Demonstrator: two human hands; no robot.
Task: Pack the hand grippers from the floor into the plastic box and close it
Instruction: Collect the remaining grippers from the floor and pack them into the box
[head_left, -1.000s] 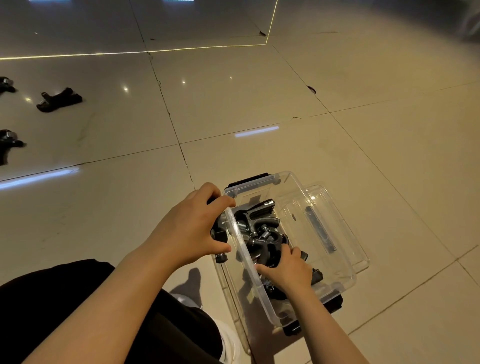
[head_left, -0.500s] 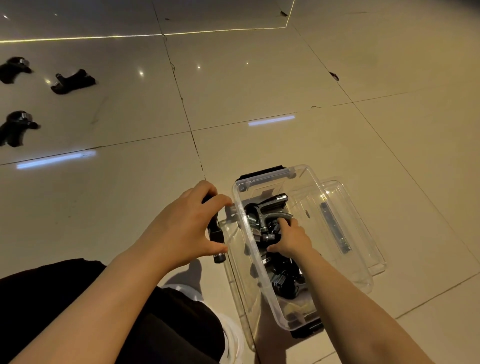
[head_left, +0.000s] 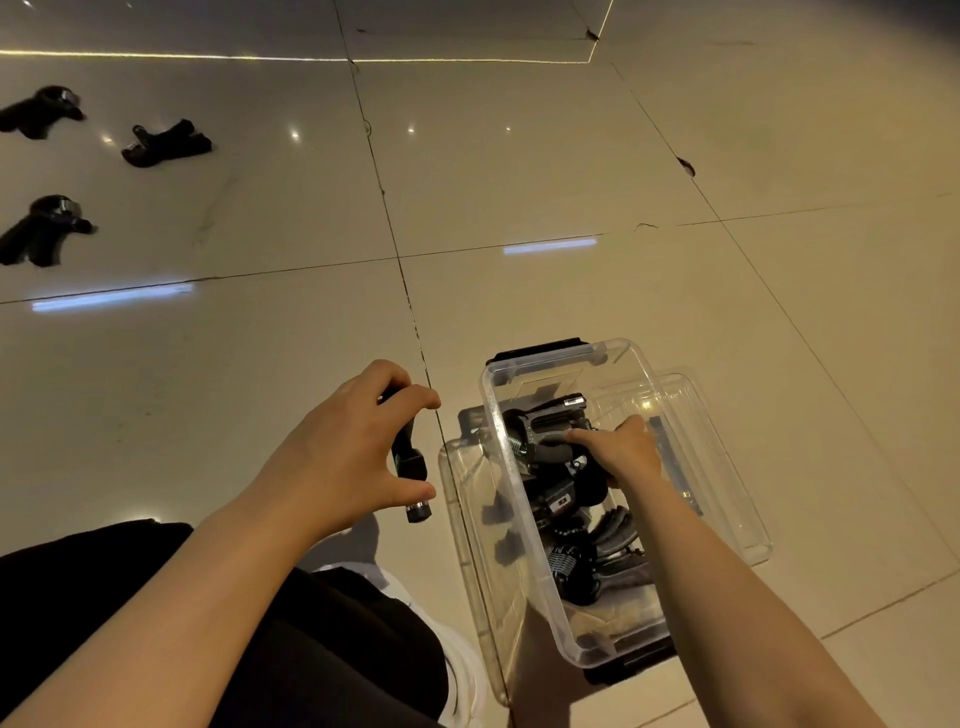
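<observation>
The clear plastic box (head_left: 524, 525) sits on the tiled floor (head_left: 571, 182). The right hand (head_left: 621, 451) is inside it, fingers curled around a gripper (head_left: 553, 423) on top of the pile there. Just left of the box, the left hand (head_left: 345, 454) holds another black gripper (head_left: 409, 470). Three more grippers (head_left: 166, 144) lie far off to the left.

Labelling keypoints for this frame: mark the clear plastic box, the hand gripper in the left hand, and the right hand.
clear plastic box (head_left: 545, 364): head view, far rim.
hand gripper in the left hand (head_left: 408, 457): head view, black handle below the fingers.
right hand (head_left: 626, 449): head view, back of hand inside the box.
</observation>
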